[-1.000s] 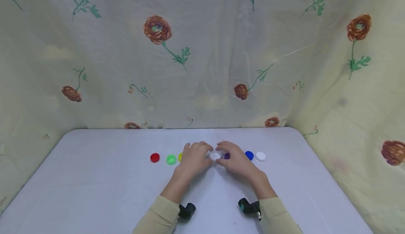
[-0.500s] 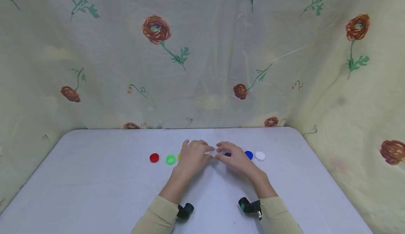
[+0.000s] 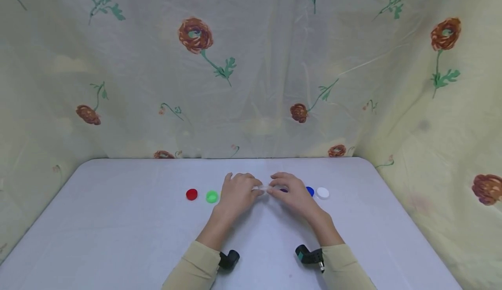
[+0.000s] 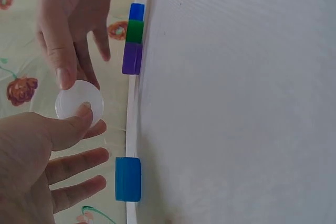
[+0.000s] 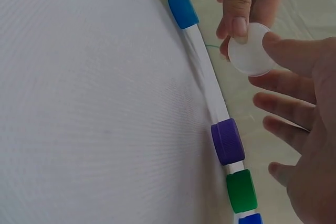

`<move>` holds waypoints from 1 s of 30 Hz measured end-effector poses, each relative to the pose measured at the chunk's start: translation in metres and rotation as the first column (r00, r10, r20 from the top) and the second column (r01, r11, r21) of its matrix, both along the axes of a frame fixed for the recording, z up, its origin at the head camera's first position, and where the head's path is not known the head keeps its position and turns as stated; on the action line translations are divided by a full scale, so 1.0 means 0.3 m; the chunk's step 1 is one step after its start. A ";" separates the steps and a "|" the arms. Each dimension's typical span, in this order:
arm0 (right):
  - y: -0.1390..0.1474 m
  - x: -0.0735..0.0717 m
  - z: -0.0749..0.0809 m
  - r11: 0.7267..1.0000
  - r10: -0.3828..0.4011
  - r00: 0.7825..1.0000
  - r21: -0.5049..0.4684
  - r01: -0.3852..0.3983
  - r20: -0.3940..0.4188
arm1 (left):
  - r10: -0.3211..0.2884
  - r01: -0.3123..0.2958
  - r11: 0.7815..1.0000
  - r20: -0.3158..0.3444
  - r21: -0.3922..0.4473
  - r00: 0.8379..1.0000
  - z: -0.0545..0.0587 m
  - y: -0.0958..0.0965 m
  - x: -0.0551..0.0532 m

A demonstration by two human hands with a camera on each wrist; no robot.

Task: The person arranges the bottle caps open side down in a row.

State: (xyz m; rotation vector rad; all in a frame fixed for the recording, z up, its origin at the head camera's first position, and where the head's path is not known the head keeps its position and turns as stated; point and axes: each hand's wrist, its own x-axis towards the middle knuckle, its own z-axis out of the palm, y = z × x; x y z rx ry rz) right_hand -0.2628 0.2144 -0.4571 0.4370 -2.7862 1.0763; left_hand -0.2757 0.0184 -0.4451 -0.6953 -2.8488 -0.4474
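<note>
A whitish, translucent round cap (image 4: 73, 100) is held up between both hands, close above the table's row of caps. In the left wrist view my left hand (image 3: 238, 192) pinches it, thumb across its face and index finger behind; the other fingers are spread. From the opposite side my right hand (image 3: 291, 191) grips its edge between thumb and forefinger, as the right wrist view shows. The head view sees the cap edge-on. Below the hands, a light blue cap (image 4: 128, 179) stands nearest the left fingers, and a purple cap (image 5: 228, 141) nearest the right.
On the white table (image 3: 137, 229) the row includes a red cap (image 3: 191, 194), a light green cap (image 3: 211, 196), a dark green cap (image 5: 242, 191), a blue cap (image 3: 310, 191) and a white cap (image 3: 323, 193). A flowered curtain (image 3: 251, 85) hangs behind.
The whitish cap, showing its face to the head view a second ago, is now lifted and turned edge-on. My right hand has moved slightly up; the left slightly left, covering the yellow cap more.
</note>
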 end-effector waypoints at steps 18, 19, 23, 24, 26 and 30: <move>-0.015 0.011 0.018 0.999 -0.028 0.995 0.017 0.029 -0.092 | -0.023 0.021 0.999 0.038 0.045 0.999 -0.008 0.001 -0.003; -0.014 0.011 0.017 1.000 -0.029 0.996 0.007 0.030 -0.082 | -0.025 0.023 0.999 0.038 0.048 0.999 -0.007 0.003 -0.003; -0.010 0.011 0.017 0.999 -0.038 0.999 -0.022 0.037 -0.036 | -0.029 0.028 0.999 0.028 0.045 0.999 -0.005 0.008 -0.004; -0.008 0.010 0.017 0.999 -0.039 0.999 -0.028 0.038 -0.025 | -0.029 0.028 0.999 0.026 0.044 0.999 -0.004 0.009 -0.004; -0.005 0.008 0.016 0.998 -0.045 0.999 -0.046 0.045 0.009 | -0.031 0.031 0.998 0.017 0.048 0.999 -0.004 0.010 -0.004; 0.001 0.005 0.016 0.994 -0.054 0.996 -0.089 0.060 0.074 | -0.049 0.049 0.997 0.001 0.055 0.999 0.000 0.010 -0.003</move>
